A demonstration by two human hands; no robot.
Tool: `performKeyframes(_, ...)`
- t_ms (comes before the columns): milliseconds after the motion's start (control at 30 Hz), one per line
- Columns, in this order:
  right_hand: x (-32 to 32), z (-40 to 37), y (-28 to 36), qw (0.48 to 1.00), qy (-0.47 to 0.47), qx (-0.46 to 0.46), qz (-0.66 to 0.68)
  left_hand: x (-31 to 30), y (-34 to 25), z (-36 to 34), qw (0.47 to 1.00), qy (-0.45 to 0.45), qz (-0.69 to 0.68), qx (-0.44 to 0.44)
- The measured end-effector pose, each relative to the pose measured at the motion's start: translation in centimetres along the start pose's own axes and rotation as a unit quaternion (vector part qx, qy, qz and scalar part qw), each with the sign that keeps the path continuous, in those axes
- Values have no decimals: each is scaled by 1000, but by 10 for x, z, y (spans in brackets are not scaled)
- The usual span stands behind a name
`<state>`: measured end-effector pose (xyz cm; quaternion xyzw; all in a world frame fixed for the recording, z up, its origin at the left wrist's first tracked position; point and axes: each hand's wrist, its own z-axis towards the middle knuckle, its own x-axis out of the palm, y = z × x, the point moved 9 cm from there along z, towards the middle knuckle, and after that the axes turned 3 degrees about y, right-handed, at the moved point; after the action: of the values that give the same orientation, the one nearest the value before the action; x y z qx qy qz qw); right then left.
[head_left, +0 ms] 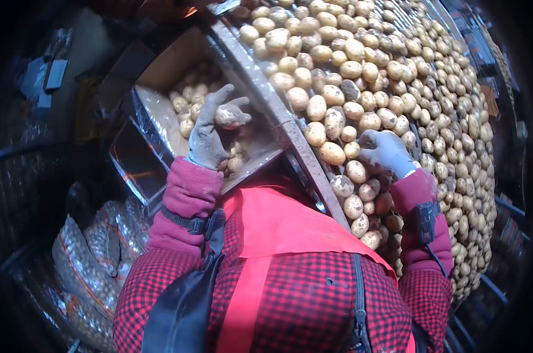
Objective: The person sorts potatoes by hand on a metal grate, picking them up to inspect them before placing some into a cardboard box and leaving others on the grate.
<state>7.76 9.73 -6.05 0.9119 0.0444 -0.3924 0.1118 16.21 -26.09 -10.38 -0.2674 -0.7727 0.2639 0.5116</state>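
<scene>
The left hand (209, 136), in a grey dirty glove, is raised at centre left of the frame over a bin (166, 65). It holds a single potato (231, 114). The thumb and the curled fingers (238, 103) clasp the potato from the side, while the forefinger points straight up and away from it. The potato is above the bin's right half, close to the belt (260, 88) and clear of the smaller heap (187, 103) that lies in the bin.

The right hand (386, 152), gloved the same way, is at centre right, palm down on the potatoes (360, 70) that cover the belt. Its fingers (369, 141) bend down among them near the belt's near edge. They touch several, but I cannot tell whether they have closed round any one.

The potatoes fill the belt from the top of the frame down to the right edge. They are mostly pale yellow, and a few are darker with soil. The belt's metal rim runs diagonally from top centre down towards the person's chest and separates the bin on the left from the potatoes on the right.

At the bottom of the frame is the person's own body, in a red checked shirt with pink cuffs under a red vest (278, 229). A black strap (181, 306) crosses the left shoulder. A small black device (425, 220) with a cable sits on the right sleeve, just below the wrist. In the lower left, under the bin, filled mesh sacks (87, 259) lie in shadow.
</scene>
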Motion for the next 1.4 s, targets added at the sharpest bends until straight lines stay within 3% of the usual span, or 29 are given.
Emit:
performKeyframes(100,9,1,-11,961,-42,-71,264,-33,6,-7,995,-86,-44,-17)
performKeyframes(133,12,-2,-13,909,-5,-76,411,-39,8,-11,990,-137,-29,-25)
performKeyframes(233,0,-36,-2,740,-49,-55,669,-34,8,-19,995,-100,-25,-12)
performKeyframes(267,1,-38,-11,685,-79,-74,720,-33,8,-23,996,-84,-7,-3)
performKeyframes(333,11,-43,-8,609,-24,-122,783,-31,8,-28,998,-49,28,15)
performKeyframes(467,9,-48,71,433,131,-230,862,-35,28,-52,994,-100,15,-34)
performKeyframes(500,5,-49,91,382,175,-259,870,-40,42,-57,989,-105,-31,-102)
performKeyframes(567,20,-29,108,407,170,-252,861,-35,43,-77,993,-78,20,-86)
performKeyframes(600,23,-23,119,455,152,-191,856,-46,54,-78,990,-95,29,-97)
performKeyframes(633,25,-19,130,516,117,-189,827,-48,58,-85,985,-83,56,-140)
performKeyframes(700,41,-16,162,552,168,-110,809,-48,47,-102,993,-94,25,-64)
performKeyframes(733,50,-14,177,537,205,-129,808,-56,41,-109,992,-101,77,-17)
performKeyframes(833,71,6,214,585,256,-150,755,-77,24,-124,983,-127,122,52)
performKeyframes(867,79,10,229,534,305,-117,780,-83,24,-129,989,-135,59,28)
performKeyframes(967,74,52,281,584,278,-135,751,-91,20,-140,991,-130,-6,25)
performKeyframes(1033,18,50,360,538,243,-243,769,-90,17,-147,994,-102,-35,17)
performKeyframes(1100,-31,36,429,510,308,-256,761,-89,10,-148,993,-117,4,27)
performKeyframes(1167,-35,50,441,508,331,-245,756,-88,1,-146,990,-129,38,52)
performKeyframes(1200,-31,60,445,513,343,-240,750,-86,-12,-147,976,-119,159,91)
performKeyframes(1267,-4,75,415,541,270,-257,754,-111,-1,-140,967,-152,163,121)
performKeyframes(1367,51,67,362,561,301,-192,747,-103,5,-130,982,-158,-20,99)
performKeyframes(1400,60,64,343,619,267,-252,695,-102,6,-125,981,-155,-51,108)
